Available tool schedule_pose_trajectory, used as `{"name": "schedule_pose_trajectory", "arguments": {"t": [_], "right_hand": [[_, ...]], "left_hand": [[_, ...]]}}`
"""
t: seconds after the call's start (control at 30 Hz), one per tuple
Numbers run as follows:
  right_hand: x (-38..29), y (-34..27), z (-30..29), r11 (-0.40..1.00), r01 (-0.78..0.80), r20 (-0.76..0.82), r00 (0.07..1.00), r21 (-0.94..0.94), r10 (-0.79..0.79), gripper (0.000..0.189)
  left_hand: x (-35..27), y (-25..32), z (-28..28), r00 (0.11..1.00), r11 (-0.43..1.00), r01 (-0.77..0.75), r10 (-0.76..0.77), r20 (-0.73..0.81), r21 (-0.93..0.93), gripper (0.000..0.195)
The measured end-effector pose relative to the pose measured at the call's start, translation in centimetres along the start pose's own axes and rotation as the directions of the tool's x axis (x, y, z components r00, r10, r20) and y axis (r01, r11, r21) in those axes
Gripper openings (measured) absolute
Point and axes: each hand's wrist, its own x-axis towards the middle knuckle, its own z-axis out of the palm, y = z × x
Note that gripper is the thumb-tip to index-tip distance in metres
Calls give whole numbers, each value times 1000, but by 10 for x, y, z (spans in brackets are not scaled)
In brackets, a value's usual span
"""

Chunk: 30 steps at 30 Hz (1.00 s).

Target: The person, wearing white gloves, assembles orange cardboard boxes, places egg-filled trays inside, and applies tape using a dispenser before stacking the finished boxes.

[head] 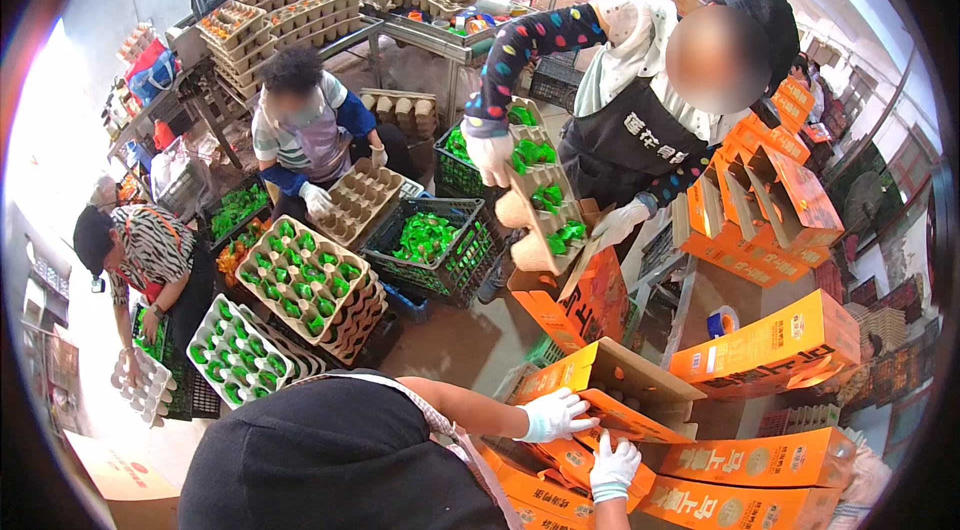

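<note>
My left hand [556, 416], in a white glove, has its fingers over the edge of an orange flap on an open cardboard carton [551, 383]. Just below it in the view, my gloved right hand [615, 468] grips a folded orange flap [574, 459]; its fingertips are close to my left fingers. The inside of the open carton is brown, and part of a grey moulded tray shows in it. More orange printed cartons [750, 459] lie side by side at my right. Packed against my body are other orange cartons [540, 492], partly hidden by my arms.
Opposite, a co-worker [637, 132] tilts an egg tray [551, 192] of green-wrapped pieces over another orange carton [592, 305]. Another carton [765, 350] and a blue tape roll [722, 321] rest on the table. Stacked filled trays [300, 278], a black crate [427, 245] and two more co-workers are at left.
</note>
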Motion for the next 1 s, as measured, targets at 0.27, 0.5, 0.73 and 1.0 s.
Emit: {"name": "schedule_pose_trajectory", "arguments": {"t": [0.27, 0.5, 0.73, 1.0], "right_hand": [[-4, -8, 7, 1000, 3, -11, 1000, 11, -2, 60], [2, -3, -15, 997, -28, 151, 988, 74, 17, 50], [-30, 19, -24, 994, -30, 171, 985, 105, 11, 66], [-22, 36, -35, 999, 49, 444, 895, -8, -40, 67]], "left_hand": [[1, -1, 0, 991, 985, -103, 91, 93, 135, 57], [15, 2, -27, 986, 989, -95, 79, 145, 113, 57], [6, -24, -14, 929, 928, -366, 360, 87, 64, 59], [2, -13, -19, 960, 969, -207, 175, 219, 132, 76]]}}
